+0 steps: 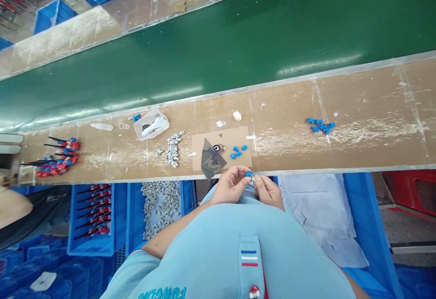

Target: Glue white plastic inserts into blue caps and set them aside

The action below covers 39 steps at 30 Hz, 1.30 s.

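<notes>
My left hand (232, 185) is closed on a small blue part (249, 174) at the table's front edge. Close beside it, my right hand (267, 190) pinches at the same spot, its fingertips on a tiny pale piece next to the blue part. Just beyond my hands, several blue parts (238, 151) lie on a cardboard sheet (200, 144), with a dark film piece (211, 159) and a small black round item (217, 148) to their left. Many small grey parts (173, 149) are heaped left of the cardboard.
A green belt (218, 53) runs behind the table. More blue parts (320, 125) lie at right. A clear tub (151, 124) and red-and-blue assemblies (61, 158) stand left. Blue crates (117, 217) hold assemblies and grey parts below; a person's arm (13, 206) shows at far left.
</notes>
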Tool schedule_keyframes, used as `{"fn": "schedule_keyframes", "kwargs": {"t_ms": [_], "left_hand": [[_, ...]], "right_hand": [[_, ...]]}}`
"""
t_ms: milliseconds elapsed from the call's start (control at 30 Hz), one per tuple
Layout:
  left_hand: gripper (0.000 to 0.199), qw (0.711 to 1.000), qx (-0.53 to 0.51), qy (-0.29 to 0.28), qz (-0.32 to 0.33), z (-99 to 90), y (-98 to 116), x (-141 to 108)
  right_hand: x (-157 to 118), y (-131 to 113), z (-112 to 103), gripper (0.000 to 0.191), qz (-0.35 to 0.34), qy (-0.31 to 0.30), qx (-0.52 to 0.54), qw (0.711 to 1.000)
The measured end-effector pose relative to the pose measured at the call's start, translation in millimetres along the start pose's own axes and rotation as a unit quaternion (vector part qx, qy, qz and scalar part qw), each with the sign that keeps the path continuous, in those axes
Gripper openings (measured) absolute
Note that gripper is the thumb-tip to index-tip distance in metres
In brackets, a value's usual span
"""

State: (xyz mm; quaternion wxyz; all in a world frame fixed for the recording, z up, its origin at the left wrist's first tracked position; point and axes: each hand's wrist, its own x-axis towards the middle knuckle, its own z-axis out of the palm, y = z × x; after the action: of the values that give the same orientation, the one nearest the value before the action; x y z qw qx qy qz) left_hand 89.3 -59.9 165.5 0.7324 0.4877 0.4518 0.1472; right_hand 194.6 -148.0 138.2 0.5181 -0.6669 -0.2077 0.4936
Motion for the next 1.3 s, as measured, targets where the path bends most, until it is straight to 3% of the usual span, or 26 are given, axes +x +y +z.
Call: {"fn": "schedule_keyframes", "kwargs": {"t_ms": [200,367,533,600,767,933,1300], "left_hand": [[0.028,0.998,-0.010,0.058,0.002,10.9,4,-6],[0.028,0.997,-0.022,0.073,-0.005,11.6,1,-6],[0.031,0.990,-0.034,0.139,0.009,-1.5,3,-3],[0.030,0.991,-0.037,0.125,-0.006,-2.0,7,0],[0.032,0.996,-0.053,0.066,-0.031,6.3,15,6],[0.032,0.998,-0.043,0.027,-0.031,6.8,12,6],[0.030,1.000,0.008,0.007,-0.011,4.4,7,3]], "right_hand": [[-3,1,1,0.045,-0.007,0.002,-0.016,1.000],[1,8,-7,0.043,0.002,0.005,-0.030,1.000],[9,17,-24,0.047,0.100,0.194,0.082,0.972],[9,15,-27,0.046,0.082,0.160,0.111,0.977],[6,-2,-21,0.041,0.038,-0.028,0.091,0.995],[7,-14,-15,0.047,0.072,-0.149,0.114,0.979],[10,-14,-10,0.050,0.130,-0.188,0.131,0.965]]}}
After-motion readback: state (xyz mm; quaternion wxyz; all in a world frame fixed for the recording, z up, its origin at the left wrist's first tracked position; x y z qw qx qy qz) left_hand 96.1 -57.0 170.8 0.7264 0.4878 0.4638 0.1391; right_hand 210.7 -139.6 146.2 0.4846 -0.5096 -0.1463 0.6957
